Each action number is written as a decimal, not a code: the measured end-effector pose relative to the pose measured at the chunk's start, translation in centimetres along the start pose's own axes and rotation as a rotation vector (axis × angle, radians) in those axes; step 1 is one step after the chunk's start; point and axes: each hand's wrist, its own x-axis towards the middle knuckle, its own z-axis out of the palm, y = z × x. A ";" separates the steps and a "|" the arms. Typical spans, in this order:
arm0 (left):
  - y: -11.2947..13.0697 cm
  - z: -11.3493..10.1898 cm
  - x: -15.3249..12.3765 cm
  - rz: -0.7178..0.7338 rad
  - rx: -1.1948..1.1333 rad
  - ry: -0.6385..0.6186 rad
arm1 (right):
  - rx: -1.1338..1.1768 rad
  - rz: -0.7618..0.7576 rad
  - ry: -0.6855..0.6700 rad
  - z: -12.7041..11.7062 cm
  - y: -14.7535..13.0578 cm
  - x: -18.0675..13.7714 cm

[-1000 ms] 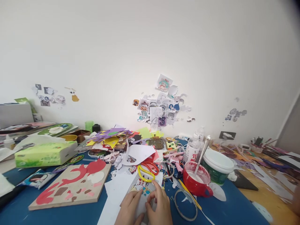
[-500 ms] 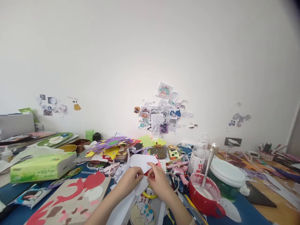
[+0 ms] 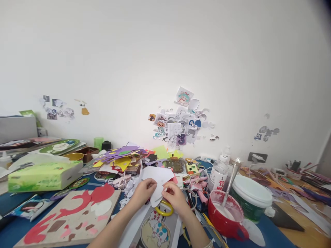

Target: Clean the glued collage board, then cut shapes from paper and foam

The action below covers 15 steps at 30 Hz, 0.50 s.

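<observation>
Packet: a small blue-and-white glossy packet point(image 3: 32, 207) lies at your far left, in front of the light-green tissue pack point(image 3: 45, 176).
Board: a flat grey-brown board point(image 3: 89, 206) bears red, pink, brown and white cut-out shapes.
Scrap heap: purple and yellow paper offcuts point(image 3: 122, 155) pile up behind the board.
Left hand: your left hand point(image 3: 142, 193) is curled, thumb and forefinger drawn close at the paper's left side; you cannot tell from this view whether they pinch it.
White paper: a small, plain white paper piece point(image 3: 156, 198) is between your two hands, above the printed sheet; it is not laid aside.
Printed sheet: a grey sheet with coloured cartoon animals point(image 3: 156, 231) lies below your hands, its picture largely exposed; how much work remains on it, the view does not settle.
Yellow loop: a yellow plastic loop-shaped handle point(image 3: 165, 213) overlaps the sheet's upper part.
Right hand: your right hand point(image 3: 175, 198) has bent fingers at the paper's right edge; their hold is equally unclear.
Red cup: a glossy red cup point(image 3: 229, 227) of white matter, with a metal spoon point(image 3: 234, 175), stands to the right.
</observation>
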 end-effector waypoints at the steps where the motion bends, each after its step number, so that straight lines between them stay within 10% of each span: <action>1: 0.1 -0.1 0.0 -0.002 -0.010 0.008 | 0.006 0.012 -0.011 0.0 0.0 0.0; 15: 0.3 0.1 -0.4 0.004 -0.115 -0.031 | -0.003 0.107 -0.091 0.3 0.6 -0.3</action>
